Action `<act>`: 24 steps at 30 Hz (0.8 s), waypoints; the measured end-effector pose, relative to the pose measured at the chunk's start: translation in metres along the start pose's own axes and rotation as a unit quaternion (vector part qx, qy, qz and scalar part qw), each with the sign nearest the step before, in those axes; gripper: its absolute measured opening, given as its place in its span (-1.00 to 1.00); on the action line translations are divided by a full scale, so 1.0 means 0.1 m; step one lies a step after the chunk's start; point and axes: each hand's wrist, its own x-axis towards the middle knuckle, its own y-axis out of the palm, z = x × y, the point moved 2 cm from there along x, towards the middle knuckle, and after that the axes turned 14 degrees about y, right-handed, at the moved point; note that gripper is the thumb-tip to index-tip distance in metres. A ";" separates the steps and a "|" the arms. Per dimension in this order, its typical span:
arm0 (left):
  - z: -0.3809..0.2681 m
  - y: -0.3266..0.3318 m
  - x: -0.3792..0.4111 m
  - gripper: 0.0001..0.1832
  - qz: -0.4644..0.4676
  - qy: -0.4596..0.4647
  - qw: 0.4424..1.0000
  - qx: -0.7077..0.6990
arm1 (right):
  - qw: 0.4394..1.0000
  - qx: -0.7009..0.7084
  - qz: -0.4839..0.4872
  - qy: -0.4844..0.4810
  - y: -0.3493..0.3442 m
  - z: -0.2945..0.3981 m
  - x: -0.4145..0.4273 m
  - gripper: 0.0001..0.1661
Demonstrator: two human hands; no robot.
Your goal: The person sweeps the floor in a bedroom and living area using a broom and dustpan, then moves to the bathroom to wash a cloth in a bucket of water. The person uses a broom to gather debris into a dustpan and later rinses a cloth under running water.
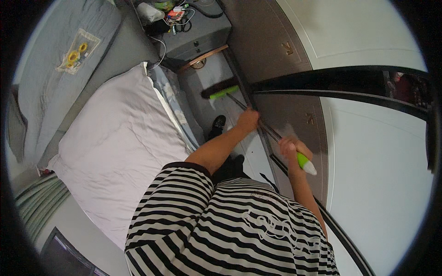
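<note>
A broom with a green head and dark bristles lies across the narrow floor, at the far end of its slanting handle. My left hand is closed around the handle's lower part. Higher up, my right hand grips the handle close to its end. Past that hand the green grip sticks out, finished with a white tip. The bristles reach towards the dark bottom track of the wardrobe.
A bed with a pale quilt borders the floor on the left. Sliding wardrobe doors line the right, one gap showing dark inside. A grey nightstand holding cables and small items stands beyond the broom. My shoe is beside the bed.
</note>
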 end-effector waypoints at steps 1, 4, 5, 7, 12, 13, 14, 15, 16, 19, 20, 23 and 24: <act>-0.15 -0.08 -0.07 -0.74 0.022 0.011 1.000 -0.016 | 1.000 0.008 -0.009 0.018 -0.02 0.09 -0.05 -0.69; -0.52 -0.31 -0.24 -0.75 0.045 0.044 0.997 -0.039 | 0.999 0.019 -0.021 0.042 -0.04 0.43 -0.14 -0.69; -0.54 -0.33 -0.27 -0.75 0.029 0.054 0.998 -0.028 | 1.000 0.011 -0.001 0.026 -0.03 0.56 -0.13 -0.69; -0.64 -0.44 -0.32 -0.76 0.006 0.066 0.998 -0.004 | 1.000 -0.008 0.023 -0.006 -0.02 0.80 -0.16 -0.69; -0.37 -0.72 -0.55 -0.77 -0.104 0.048 0.993 0.031 | 0.997 -0.054 0.020 -0.046 0.09 0.71 -0.22 -0.80; -0.13 -0.71 -0.58 -0.77 -0.082 -0.007 0.993 0.085 | 0.995 -0.074 0.027 -0.061 0.13 0.51 -0.16 -0.82; 0.13 -0.62 -0.61 -0.76 -0.096 0.001 0.992 0.083 | 0.995 -0.048 0.052 -0.063 0.20 0.36 -0.10 -0.81; 0.29 -0.51 -0.62 -0.76 -0.110 0.014 0.991 0.080 | 0.995 -0.025 0.073 -0.065 0.25 0.21 -0.09 -0.80; 0.27 -0.46 -0.60 -0.76 -0.096 0.017 0.992 0.083 | 0.996 -0.009 0.072 -0.054 0.25 0.08 -0.13 -0.80; 0.17 -0.19 -0.61 -0.78 -0.063 0.033 0.995 0.075 | 0.998 0.000 0.051 -0.026 0.19 -0.11 -0.34 -0.78; 0.02 -0.02 -0.57 -0.79 -0.057 0.048 0.995 0.060 | 0.999 -0.027 0.027 -0.021 0.12 -0.09 -0.47 -0.78; -0.38 0.59 -0.49 -0.79 -0.066 0.103 0.993 -0.004 | 0.996 -0.080 -0.019 0.029 -0.08 0.00 -0.91 -0.76; -0.56 0.74 -0.50 -0.80 -0.014 0.100 0.995 -0.004 | 0.995 -0.080 -0.041 0.040 -0.17 0.01 -1.05 -0.76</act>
